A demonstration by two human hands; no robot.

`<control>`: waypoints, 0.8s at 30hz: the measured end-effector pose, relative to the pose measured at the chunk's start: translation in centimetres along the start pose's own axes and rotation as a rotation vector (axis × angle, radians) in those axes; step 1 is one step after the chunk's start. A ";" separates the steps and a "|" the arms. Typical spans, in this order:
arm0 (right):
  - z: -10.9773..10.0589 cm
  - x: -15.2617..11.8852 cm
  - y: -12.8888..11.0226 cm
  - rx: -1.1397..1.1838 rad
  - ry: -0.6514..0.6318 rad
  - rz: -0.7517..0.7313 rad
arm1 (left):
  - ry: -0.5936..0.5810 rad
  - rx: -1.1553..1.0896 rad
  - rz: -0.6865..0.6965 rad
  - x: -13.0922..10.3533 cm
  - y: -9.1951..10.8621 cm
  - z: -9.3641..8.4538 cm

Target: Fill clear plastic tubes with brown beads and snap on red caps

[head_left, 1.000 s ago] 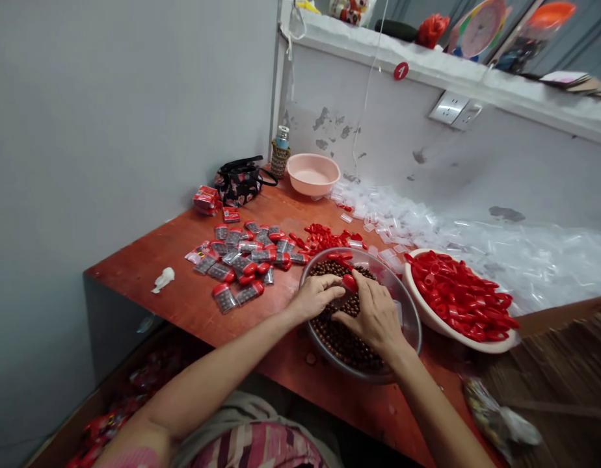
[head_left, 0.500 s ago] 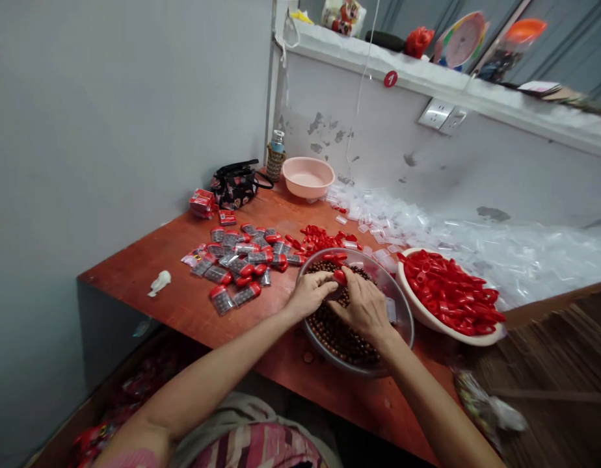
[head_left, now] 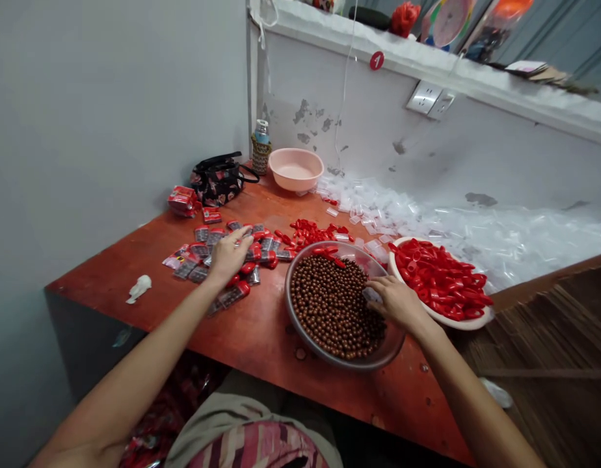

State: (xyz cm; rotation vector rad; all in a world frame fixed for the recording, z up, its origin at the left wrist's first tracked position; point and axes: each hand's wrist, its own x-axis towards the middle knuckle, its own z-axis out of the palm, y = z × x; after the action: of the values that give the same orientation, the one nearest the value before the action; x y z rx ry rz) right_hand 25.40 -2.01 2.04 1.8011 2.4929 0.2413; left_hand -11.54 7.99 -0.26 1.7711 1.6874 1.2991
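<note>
My left hand (head_left: 227,255) reaches over a pile of small clear packs (head_left: 232,296) with red caps and dark contents. Its fingers look stretched and apart, resting on or just above the packs. At the right inside wall of a metal bowl (head_left: 300,325), my right hand (head_left: 397,300) pinches a small clear plastic case (head_left: 372,295). Round brown balls (head_left: 330,305) fill much of the bowl. A few red caps (head_left: 330,252) lie on the balls at the far rim.
A white basin (head_left: 476,323) heaped with red caps (head_left: 440,279) stands right of the bowl. Behind lie many clear cases (head_left: 427,224) and loose red caps (head_left: 310,233). A pink basin (head_left: 295,170), black bag (head_left: 218,182) and bottle (head_left: 262,133) stand at the back. Cardboard (head_left: 549,344) borders the right.
Both hands were together over the bowl at a red-capped piece. My left hand has moved left to the packs, my right hand to the bowl's right side. The view has shifted slightly.
</note>
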 end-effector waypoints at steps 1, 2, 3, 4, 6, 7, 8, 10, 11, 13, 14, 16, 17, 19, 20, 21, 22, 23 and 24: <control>0.2 0.1 -0.1 -0.028 -0.018 -0.051 | -0.005 0.017 0.025 -0.1 0.3 0.1; 0.3 0.2 -0.2 -0.050 -0.037 -0.082 | -0.019 0.010 0.054 -0.4 0.8 0.3; 0.3 0.4 -0.2 -0.062 -0.054 -0.099 | -0.047 -0.017 0.085 -1.0 1.6 0.7; 0.4 0.6 0.0 -0.065 -0.069 -0.110 | -0.090 -0.055 0.118 -1.7 2.5 1.2; 0.4 0.9 0.3 -0.052 -0.089 -0.132 | -0.196 -0.143 0.176 -3.2 4.5 2.3; 0.5 1.1 0.5 -0.049 -0.089 -0.138 | -0.253 -0.188 0.206 -4.0 5.4 3.0; 0.6 1.3 0.6 -0.052 -0.086 -0.138 | -0.304 -0.233 0.233 -4.7 6.1 3.6; 0.8 1.6 0.4 -0.081 -0.075 -0.103 | -0.380 -0.312 0.267 -5.7 7.1 4.7; 0.9 1.8 0.1 -0.095 -0.069 -0.074 | -0.402 -0.337 0.270 -6.0 7.4 5.2; 1.2 2.1 -0.7 -0.102 -0.060 -0.029 | -0.410 -0.346 0.255 -6.4 7.6 5.9; 1.4 2.3 -1.1 -0.098 -0.060 -0.033 | -0.402 -0.332 0.243 -6.4 7.5 6.2; 1.5 2.7 -2.0 -0.102 -0.069 -0.091 | -0.370 -0.293 0.221 -6.4 7.3 6.5; 1.6 2.9 -2.4 -0.123 -0.074 -0.129 | -0.353 -0.276 0.214 -6.4 7.3 6.6; 1.6 3.2 -3.1 -0.188 -0.076 -0.203 | -0.327 -0.255 0.202 -6.3 7.2 6.7; 1.7 3.5 -3.5 -0.212 -0.077 -0.237 | -0.316 -0.249 0.199 -6.3 7.1 6.7; 1.7 3.7 -4.0 -0.212 -0.079 -0.270 | -0.306 -0.245 0.199 -6.2 7.1 6.7; 1.8 4.0 -4.5 -0.188 -0.084 -0.305 | -0.297 -0.243 0.203 -6.3 7.1 6.8; 1.9 4.2 -5.0 -0.147 -0.092 -0.337 | -0.286 -0.243 0.209 -6.3 7.1 6.9; 2.0 4.5 -5.5 -0.100 -0.101 -0.361 | -0.273 -0.242 0.217 -6.3 7.0 7.0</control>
State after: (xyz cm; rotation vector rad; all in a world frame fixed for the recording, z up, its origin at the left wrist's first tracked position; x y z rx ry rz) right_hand 19.10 0.81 -0.57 1.2643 2.6193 0.2418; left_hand -0.97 2.91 -0.58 1.9206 1.1673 1.2214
